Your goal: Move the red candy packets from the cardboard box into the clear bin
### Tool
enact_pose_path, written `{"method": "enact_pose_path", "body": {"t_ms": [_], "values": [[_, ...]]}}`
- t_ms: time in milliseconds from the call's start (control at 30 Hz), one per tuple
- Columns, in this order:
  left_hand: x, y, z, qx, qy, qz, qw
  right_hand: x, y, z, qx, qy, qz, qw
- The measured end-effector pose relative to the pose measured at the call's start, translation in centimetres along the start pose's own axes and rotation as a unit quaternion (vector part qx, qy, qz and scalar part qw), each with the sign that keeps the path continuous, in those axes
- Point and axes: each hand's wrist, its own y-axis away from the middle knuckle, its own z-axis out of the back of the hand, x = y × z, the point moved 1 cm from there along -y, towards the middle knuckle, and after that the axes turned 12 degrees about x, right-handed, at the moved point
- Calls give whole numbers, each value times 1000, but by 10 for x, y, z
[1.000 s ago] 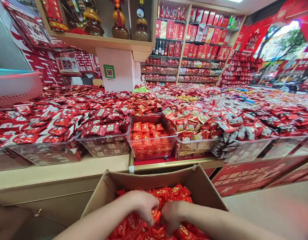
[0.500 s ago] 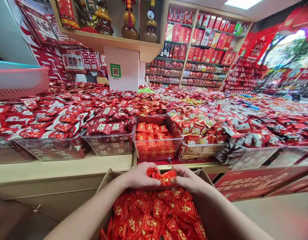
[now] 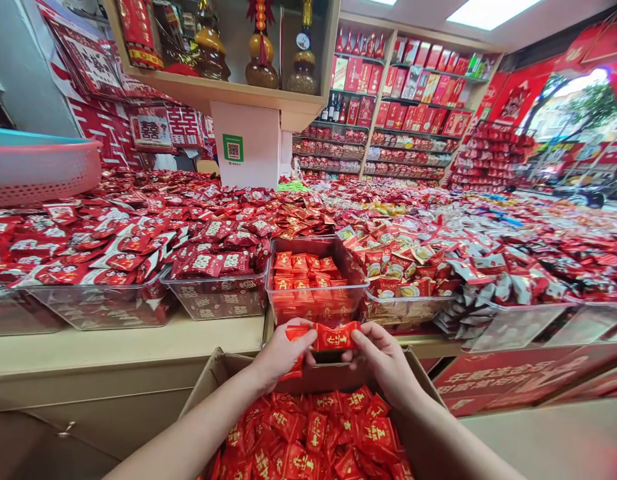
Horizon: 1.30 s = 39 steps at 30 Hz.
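Observation:
Between my two hands a small red candy packet [image 3: 335,337] with gold lettering is stretched out flat. My left hand [image 3: 284,352] pinches its left end, with more red packets tucked in the palm and fingers. The right end is pinched by thumb and fingers of my right hand [image 3: 383,357]. Both hands are over the far rim of an open cardboard box [image 3: 215,367], in which many loose red packets [image 3: 303,437] lie jumbled. Just beyond stands a clear plastic bin [image 3: 315,297], partly filled with the same red packets arranged in rows.
On the left is a bin of dark red packets [image 3: 215,267]; on the right, a bin of durian packets [image 3: 403,270]. A counter edge [image 3: 138,350] runs along the front. A pink basket [image 3: 43,170] stands at left, under an overhanging display shelf [image 3: 228,87].
Both hands have risen slightly and drawn the packet out straight, its lettering now facing me. More packets show in my left hand. The view has tilted up a little.

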Motion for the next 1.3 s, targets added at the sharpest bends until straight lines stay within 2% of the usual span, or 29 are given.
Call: {"method": "enact_pose_path", "body": {"t_ms": [33,100,167,200,233,300,400,500,600,700,800,900,967,1033,1067,1133,1167,1200,1300], "values": [[0,1,-1,-1,24,22,999,2,1,0,-7,61,44,997],[-1,2,-3,14,67,45,997,6,4,0,7,207,131,970],[-1,2,-4,18,83,26,996,8,7,-2,50,308,176,933],[-1,2,-3,8,81,4,997,8,8,-3,74,327,176,926],[-1,2,-3,-5,76,-16,997,8,8,-5,91,324,169,926],[1,1,-2,-24,62,-38,997,6,8,-8,99,275,141,946],[5,-1,-3,-11,52,-44,998,-2,5,-13,62,154,80,983],[11,-2,-4,-8,11,-39,999,-13,2,-17,53,90,15,994],[15,-3,-4,-17,-44,-30,998,-22,2,-18,83,105,-13,991],[16,-3,-2,-27,-64,-33,997,-24,6,-17,108,206,-12,973],[16,-4,-1,-43,-41,-29,998,-7,7,-14,75,361,45,929],[18,-7,0,-39,-16,-32,999,35,-8,-13,31,497,164,852],[21,-8,0,-31,-9,-39,999,66,-34,-14,-1,570,196,798],[23,-9,-1,-26,-11,-35,999,89,-69,-16,-37,638,129,758],[24,-8,-1,-24,-16,-33,999,95,-88,-17,-37,672,65,737],[25,-6,0,-24,-30,-34,999,95,-122,-20,16,716,-73,694],[26,-5,0,-25,-35,-37,998,91,-135,-22,39,723,-111,681],[26,-5,1,-24,-37,-41,998,86,-146,-24,60,726,-134,671],[30,-4,4,-15,-39,-46,998,69,-160,-28,78,729,-136,666]]}}
